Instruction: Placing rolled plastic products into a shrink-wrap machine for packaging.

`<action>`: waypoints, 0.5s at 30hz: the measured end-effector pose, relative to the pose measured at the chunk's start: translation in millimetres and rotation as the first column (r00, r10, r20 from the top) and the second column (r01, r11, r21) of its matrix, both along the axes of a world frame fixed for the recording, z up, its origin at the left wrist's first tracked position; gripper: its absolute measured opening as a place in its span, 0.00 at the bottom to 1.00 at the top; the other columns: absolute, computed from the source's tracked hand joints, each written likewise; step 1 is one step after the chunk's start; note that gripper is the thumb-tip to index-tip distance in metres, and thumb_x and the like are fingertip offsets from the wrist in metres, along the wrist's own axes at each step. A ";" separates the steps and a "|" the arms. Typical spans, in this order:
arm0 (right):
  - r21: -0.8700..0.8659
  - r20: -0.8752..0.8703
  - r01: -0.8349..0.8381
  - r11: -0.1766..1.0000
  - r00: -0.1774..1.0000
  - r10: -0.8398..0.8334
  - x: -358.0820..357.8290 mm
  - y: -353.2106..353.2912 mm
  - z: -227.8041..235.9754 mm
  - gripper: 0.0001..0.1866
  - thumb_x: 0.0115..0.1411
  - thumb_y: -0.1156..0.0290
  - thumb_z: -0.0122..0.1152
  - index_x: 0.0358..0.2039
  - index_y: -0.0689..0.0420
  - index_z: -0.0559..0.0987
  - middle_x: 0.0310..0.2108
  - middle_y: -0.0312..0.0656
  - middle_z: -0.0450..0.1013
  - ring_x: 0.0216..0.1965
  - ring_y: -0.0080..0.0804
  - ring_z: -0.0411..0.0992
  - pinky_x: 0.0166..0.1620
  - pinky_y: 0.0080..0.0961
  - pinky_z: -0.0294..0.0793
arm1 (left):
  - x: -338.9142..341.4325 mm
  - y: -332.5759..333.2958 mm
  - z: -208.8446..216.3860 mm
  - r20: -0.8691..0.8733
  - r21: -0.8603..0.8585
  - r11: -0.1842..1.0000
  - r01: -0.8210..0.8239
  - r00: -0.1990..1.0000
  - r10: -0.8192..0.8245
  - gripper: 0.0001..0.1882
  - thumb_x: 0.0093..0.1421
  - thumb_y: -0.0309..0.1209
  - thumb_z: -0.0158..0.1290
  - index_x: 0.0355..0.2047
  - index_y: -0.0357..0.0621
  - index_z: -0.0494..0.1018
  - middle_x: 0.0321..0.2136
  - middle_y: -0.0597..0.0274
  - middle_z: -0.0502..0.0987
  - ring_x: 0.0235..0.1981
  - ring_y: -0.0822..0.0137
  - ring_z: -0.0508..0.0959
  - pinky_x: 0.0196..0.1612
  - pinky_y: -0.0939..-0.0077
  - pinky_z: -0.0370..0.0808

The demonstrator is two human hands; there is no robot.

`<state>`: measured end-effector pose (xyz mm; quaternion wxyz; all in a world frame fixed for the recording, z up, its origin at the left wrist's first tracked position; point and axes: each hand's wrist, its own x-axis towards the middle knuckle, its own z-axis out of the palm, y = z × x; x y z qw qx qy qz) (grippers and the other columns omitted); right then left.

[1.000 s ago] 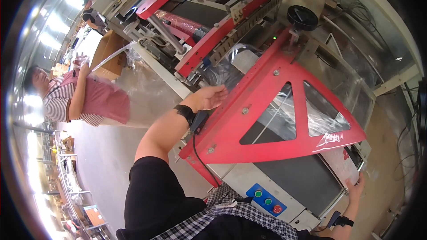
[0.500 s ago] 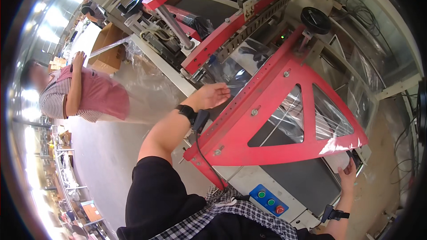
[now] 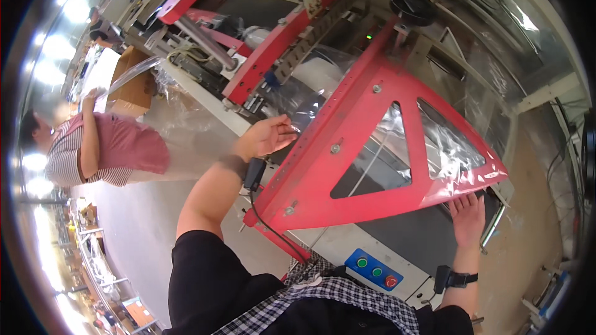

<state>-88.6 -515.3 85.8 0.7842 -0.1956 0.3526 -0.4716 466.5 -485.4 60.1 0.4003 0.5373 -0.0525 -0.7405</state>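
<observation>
A red metal frame with triangular cut-outs lies before me on a packing machine. Clear plastic film stretches beyond its left edge, and wrinkled film also shows through the cut-outs. My left hand is closed at that film's near edge, fingers curled and pinching it beside the frame. My right hand is open at the frame's near right corner. Its fingers are stretched forward, with the tips at the film-covered edge. Nothing shows in its palm; what lies beyond the fingertips is hidden.
A dark conveyor belt runs under the frame. On the near side sits a blue button panel. A black handwheel rises at the far corner. Another person in a pink apron stands left, near a cardboard box.
The pale item in my right hand has gone from sight, and that hand has moved left and forward with its fingers straightened. My left hand stays by the film; the whole view has shifted.
</observation>
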 end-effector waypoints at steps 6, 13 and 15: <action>0.027 -0.336 0.314 0.949 0.897 -0.288 65.1 6.4 -9.1 0.14 0.57 0.63 0.58 0.41 0.56 0.73 0.36 0.32 0.72 0.36 0.25 0.70 0.42 0.20 0.69 | -21.5 -24.9 -4.4 -0.173 -0.183 0.973 0.140 0.970 -0.172 0.22 0.62 0.49 0.42 0.43 0.44 0.69 0.41 0.61 0.74 0.41 0.67 0.75 0.42 0.73 0.74; 0.108 -0.376 -0.238 0.965 0.889 0.261 72.1 57.3 16.8 0.18 0.59 0.57 0.53 0.43 0.55 0.70 0.37 0.33 0.73 0.36 0.24 0.70 0.41 0.21 0.67 | -17.1 2.5 15.8 -0.046 -0.012 1.000 0.027 0.999 -0.028 0.23 0.63 0.50 0.40 0.44 0.44 0.68 0.39 0.61 0.75 0.42 0.67 0.74 0.46 0.74 0.71; 0.161 -0.295 -0.021 0.987 0.953 0.069 82.9 41.3 32.5 0.16 0.59 0.58 0.54 0.43 0.54 0.70 0.34 0.34 0.73 0.33 0.25 0.70 0.39 0.19 0.68 | -34.3 -5.7 26.3 -0.119 -0.041 0.999 0.031 0.992 -0.036 0.20 0.63 0.48 0.41 0.38 0.46 0.70 0.36 0.63 0.76 0.40 0.69 0.74 0.46 0.75 0.71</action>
